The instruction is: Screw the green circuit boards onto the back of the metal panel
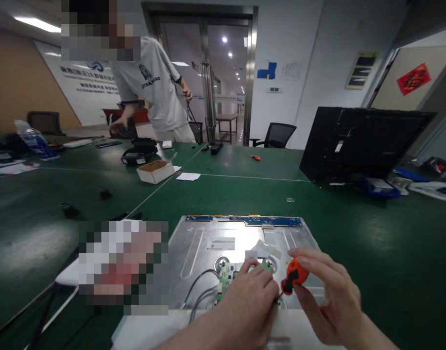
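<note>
A silver metal display panel (194, 243) lies in front of me, with a green circuit board (228, 274) on its back. Over the right part of that board is my left hand (250, 294), its fingers bent and close together; whatever they grip is hidden beneath them. My right hand (332, 296) pinches an orange and black screwdriver (297, 272) by its handle. The dark shaft slants down and left beside my left hand, and its tip is out of sight. Black and grey cables (199, 287) run from the board's left side. A blue circuit strip (245, 220) lines the panel's far edge.
A blurred-out object (123, 257) stands left of the panel. Farther off are an open cardboard box (155, 172), white paper (188, 176), another screwdriver (255, 157) and a large black monitor casing (354, 146). A person (157, 87) stands across the green table (237, 194).
</note>
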The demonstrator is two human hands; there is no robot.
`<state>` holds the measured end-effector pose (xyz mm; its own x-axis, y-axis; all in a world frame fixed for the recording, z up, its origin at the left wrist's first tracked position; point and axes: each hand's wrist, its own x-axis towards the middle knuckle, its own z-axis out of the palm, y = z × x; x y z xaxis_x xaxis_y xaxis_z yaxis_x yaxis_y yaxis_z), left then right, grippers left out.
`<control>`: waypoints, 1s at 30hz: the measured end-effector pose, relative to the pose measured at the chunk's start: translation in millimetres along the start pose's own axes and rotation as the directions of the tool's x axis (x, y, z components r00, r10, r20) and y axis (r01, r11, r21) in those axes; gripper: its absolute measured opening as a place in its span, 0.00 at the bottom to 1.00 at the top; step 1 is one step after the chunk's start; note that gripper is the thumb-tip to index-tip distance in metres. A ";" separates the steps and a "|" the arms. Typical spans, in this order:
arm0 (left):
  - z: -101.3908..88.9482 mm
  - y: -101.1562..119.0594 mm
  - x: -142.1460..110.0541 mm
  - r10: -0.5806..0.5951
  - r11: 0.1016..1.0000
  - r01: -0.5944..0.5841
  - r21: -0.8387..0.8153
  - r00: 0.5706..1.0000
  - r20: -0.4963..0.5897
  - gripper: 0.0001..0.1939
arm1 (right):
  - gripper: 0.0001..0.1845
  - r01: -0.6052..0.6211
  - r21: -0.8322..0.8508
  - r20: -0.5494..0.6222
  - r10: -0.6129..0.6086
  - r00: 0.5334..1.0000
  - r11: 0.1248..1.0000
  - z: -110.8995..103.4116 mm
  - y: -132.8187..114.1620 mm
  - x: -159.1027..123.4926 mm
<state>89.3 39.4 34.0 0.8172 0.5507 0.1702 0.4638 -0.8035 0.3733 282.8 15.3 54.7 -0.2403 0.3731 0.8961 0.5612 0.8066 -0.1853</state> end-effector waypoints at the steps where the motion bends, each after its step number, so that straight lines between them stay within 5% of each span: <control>1: 0.0 0.0 0.3 -0.002 1.000 0.002 0.002 1.000 0.005 0.11 | 0.27 0.001 0.036 -0.018 -0.001 1.000 0.999 1.0 -0.1 1.5; 7: -1.3 2.3 2.1 -0.023 1.000 0.023 -0.011 0.999 0.022 0.08 | 0.28 -0.033 0.127 -0.070 0.042 0.997 0.991 5.3 -1.1 10.0; 14: -0.5 1.3 0.5 -0.004 1.000 0.004 0.004 1.000 -0.001 0.09 | 0.23 0.020 -0.023 -0.036 -0.021 0.999 1.000 -0.1 -2.0 8.3; 23: -1.8 3.7 0.9 -0.027 0.999 0.028 -0.023 1.000 0.011 0.09 | 0.30 -0.017 0.141 -0.087 0.030 0.996 0.990 5.4 -1.6 9.2; 30: -1.6 0.9 0.6 0.005 1.000 -0.005 0.001 1.000 0.011 0.11 | 0.25 0.035 -0.039 -0.046 -0.037 0.998 0.999 -1.1 -2.9 6.8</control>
<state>89.6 39.4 35.9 0.8230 0.5445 0.1617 0.4605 -0.8062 0.3714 280.4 15.1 61.8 -0.2240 0.3216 0.9200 0.5829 0.8007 -0.1380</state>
